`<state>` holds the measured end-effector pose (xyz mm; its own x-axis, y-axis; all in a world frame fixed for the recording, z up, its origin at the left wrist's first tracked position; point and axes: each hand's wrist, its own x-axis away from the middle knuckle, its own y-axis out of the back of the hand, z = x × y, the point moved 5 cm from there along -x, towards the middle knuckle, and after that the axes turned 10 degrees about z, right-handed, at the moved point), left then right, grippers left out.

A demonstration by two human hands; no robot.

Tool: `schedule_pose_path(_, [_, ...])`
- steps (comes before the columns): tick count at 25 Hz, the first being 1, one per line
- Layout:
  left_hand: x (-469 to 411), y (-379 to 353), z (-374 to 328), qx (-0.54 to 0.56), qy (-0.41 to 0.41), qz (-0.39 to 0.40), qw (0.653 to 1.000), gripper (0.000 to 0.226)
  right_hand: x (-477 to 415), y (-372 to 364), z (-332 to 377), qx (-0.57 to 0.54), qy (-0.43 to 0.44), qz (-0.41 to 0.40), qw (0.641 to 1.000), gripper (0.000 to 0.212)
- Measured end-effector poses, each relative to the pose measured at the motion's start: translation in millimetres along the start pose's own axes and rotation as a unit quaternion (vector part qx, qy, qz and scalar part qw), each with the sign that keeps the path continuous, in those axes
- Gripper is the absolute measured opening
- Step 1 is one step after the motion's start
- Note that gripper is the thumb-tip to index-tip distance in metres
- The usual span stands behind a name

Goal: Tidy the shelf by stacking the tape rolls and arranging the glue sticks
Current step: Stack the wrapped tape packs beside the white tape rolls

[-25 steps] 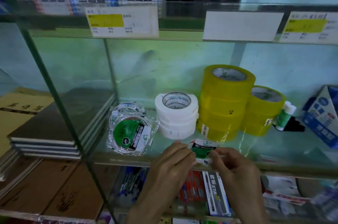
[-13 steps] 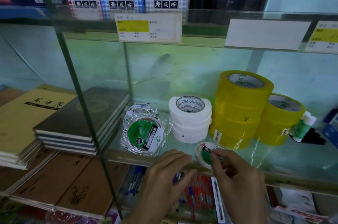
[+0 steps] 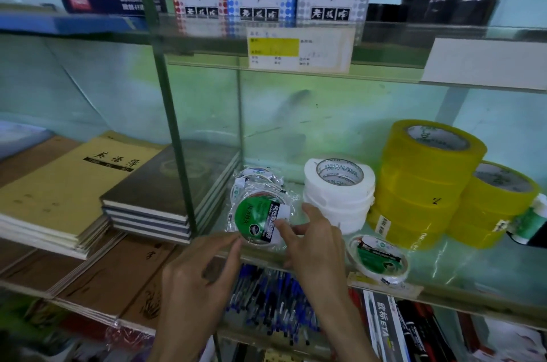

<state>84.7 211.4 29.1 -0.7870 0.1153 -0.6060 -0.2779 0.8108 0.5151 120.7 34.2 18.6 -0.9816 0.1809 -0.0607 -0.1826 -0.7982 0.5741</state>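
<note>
Head view: flat notebooks (image 3: 148,199) lie stacked at left. The left hand (image 3: 204,270), fingers loosely extended, touches the crinkly plastic-wrapped green-labelled tape roll (image 3: 254,213) on the glass shelf (image 3: 473,273). The right hand (image 3: 316,249) rests relaxed fingers on its label. Further right are stacked matte white rolls (image 3: 337,199), a thin flat roll (image 3: 376,258) at the shelf edge, glossy yellow rolls (image 3: 426,181) and a glue stick (image 3: 529,222).

Bare shelf glass (image 3: 479,273) front-right; white tape stack (image 3: 337,199) and yellow stacks (image 3: 426,184) behind, glass divider (image 3: 207,130) at left.
</note>
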Motion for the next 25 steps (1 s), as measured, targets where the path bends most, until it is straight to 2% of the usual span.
schedule_pose_path(5, [-1, 10, 8, -0.007, 0.029, -0.019, 0.999, 0.019, -4, 2, 0, 0.017, -0.015, -0.025, 0.999, 0.05])
schedule_pose_path(10, [-9, 3, 19, -0.008, 0.071, 0.01, 0.997, 0.026, 0, 5, 2, -0.025, -0.008, -0.046, 0.999, 0.039])
schedule_pose_path(13, [-17, -8, 19, -0.023, 0.086, 0.028, 0.996, 0.028, 3, 9, -1, -0.05, 0.003, -0.055, 0.997, 0.025])
schedule_pose_path(18, [-21, -26, 17, 0.002, 0.153, 0.07, 0.986, 0.032, 7, 13, -5, -0.088, 0.018, -0.032, 0.995, 0.015])
schedule_pose_path(20, [-21, -25, 16, 0.012, 0.17, 0.063, 0.983, 0.032, 13, 15, -2, -0.09, 0.035, -0.025, 0.995, 0.012])
schedule_pose_path(25, [-22, -26, -10, 0.061, 0.147, 0.033, 0.987, 0.032, 29, 48, 3, -0.08, 0.096, -0.094, 0.988, 0.006])
